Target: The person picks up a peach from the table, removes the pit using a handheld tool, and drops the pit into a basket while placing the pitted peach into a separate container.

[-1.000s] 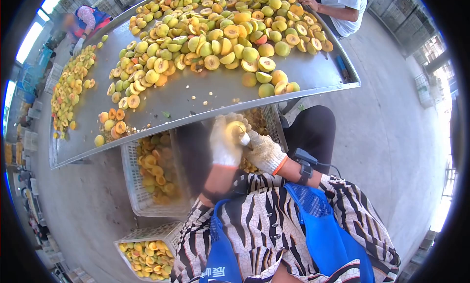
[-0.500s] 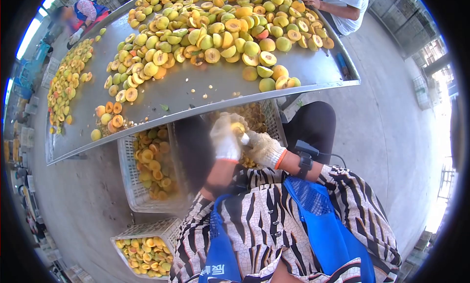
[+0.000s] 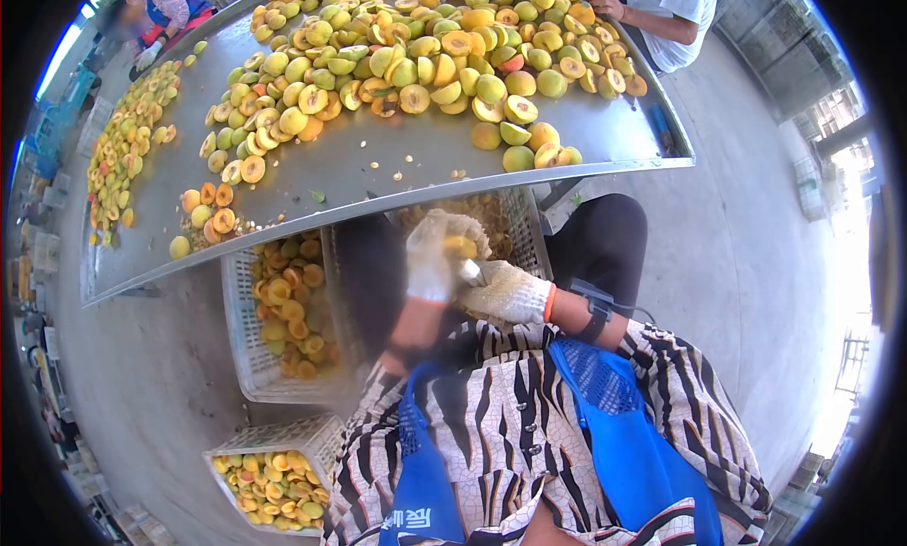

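In a white glove, my left hand (image 3: 433, 258) is closed around a yellow peach half (image 3: 461, 247), partly hidden by the fingers and blurred. My right hand (image 3: 515, 292), gloved as well, meets it from the right, fingers wrapped round a small tool with a white end (image 3: 470, 271) pointed at the fruit. Most of that tool is covered by the glove. Both hands are in front of the metal table's edge, above a crate (image 3: 531, 227) of pits and scraps between my knees.
A heap of halved peaches (image 3: 416, 69) covers much of the metal table (image 3: 312, 182). Crates of peach halves stand at the left, one near the table (image 3: 236, 329) and one lower down (image 3: 321, 442). Two other people, one in a white shirt (image 3: 675, 22), are at the table's far side.
The view has shifted slightly. My hands stay together at the peach half, with the left hand smeared by motion in both frames.
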`<state>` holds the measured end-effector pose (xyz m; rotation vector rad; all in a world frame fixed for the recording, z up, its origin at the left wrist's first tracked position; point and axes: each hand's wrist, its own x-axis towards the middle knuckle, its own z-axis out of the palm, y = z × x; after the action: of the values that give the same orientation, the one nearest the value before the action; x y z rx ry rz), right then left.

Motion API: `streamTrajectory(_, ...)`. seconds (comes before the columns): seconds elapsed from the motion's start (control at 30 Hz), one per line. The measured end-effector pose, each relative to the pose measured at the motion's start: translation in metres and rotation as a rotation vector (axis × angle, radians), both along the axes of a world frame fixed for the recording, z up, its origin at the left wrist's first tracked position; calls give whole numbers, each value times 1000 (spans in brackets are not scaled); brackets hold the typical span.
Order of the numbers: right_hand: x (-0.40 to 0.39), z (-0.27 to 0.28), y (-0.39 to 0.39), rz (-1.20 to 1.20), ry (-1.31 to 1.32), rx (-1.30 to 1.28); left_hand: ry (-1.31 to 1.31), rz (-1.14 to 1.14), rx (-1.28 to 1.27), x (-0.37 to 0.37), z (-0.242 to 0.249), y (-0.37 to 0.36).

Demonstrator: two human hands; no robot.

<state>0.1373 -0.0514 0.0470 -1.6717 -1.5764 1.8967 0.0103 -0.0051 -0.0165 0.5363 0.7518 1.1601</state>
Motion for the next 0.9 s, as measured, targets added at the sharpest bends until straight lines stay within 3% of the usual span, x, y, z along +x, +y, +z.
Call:
streamTrajectory(0.1,7,-15,-3,-2,170,-110,65,-13,52,-3,-1,-2)
streamTrajectory(0.2,3,-22,-2,116,-13,222,204,-98,118,-12,-11,-1)
streamTrajectory(0.3,11,-15,0,105,139,-148,129,-199,61,-15,-22,-1)
streamTrajectory(0.4,21,-37,-14,-182,671,-484,14,-208,105,-14,-27,2)
streamTrajectory(0.5,30,-51,-23,-216,968,-640,-124,-223,147,-7,-24,-2)
streamTrajectory(0.6,37,-68,-22,-82,1076,-664,-240,-265,119,-2,-21,-4)
streamTrajectory(0.67,40,-64,-12,-5,1016,-751,-82,-230,-60,-3,-20,3)
streamTrajectory(0.73,44,-47,-7,-14,902,-673,330,-25,243,-7,-6,2)
streamTrajectory(0.8,48,-26,-1,-102,737,-421,307,220,269,-26,0,10)
streamTrajectory(0.83,50,-25,4,-203,717,-435,77,355,131,-48,0,16)
streamTrajectory(0.87,52,-26,7,-304,699,-452,161,465,236,-74,3,21)
streamTrajectory(0.9,53,-27,9,-405,683,-469,416,679,183,-92,15,24)
